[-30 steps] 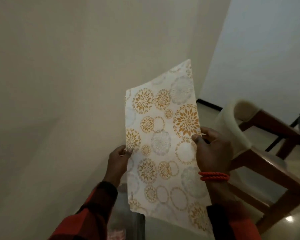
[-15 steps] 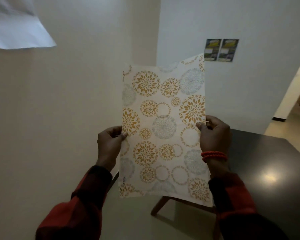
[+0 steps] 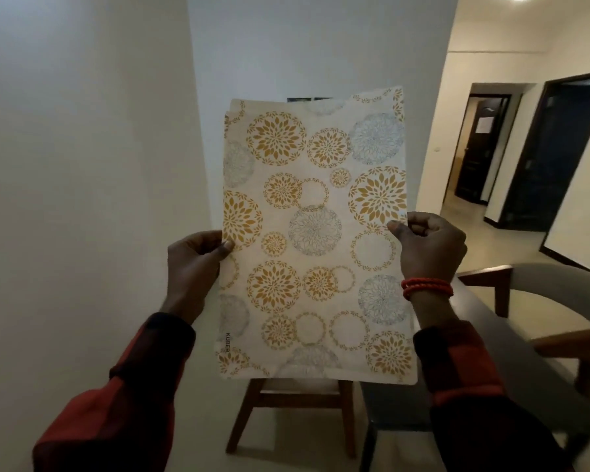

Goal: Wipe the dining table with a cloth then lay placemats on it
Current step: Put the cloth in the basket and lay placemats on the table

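step: laying placemats | placemat (image 3: 315,240) upright in mid-air, left of the dark table (image 3: 511,362) | left hand (image 3: 193,267) and right hand (image 3: 430,248) pinch its side edges (likely keeping it flat for laying)

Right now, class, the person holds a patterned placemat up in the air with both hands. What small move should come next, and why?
Probably swing the placemat right and lower it toward the dark dining table. The left hand and right hand pinch its side edges, so it hangs upright above a wooden chair, not over the table, which lies to the right.
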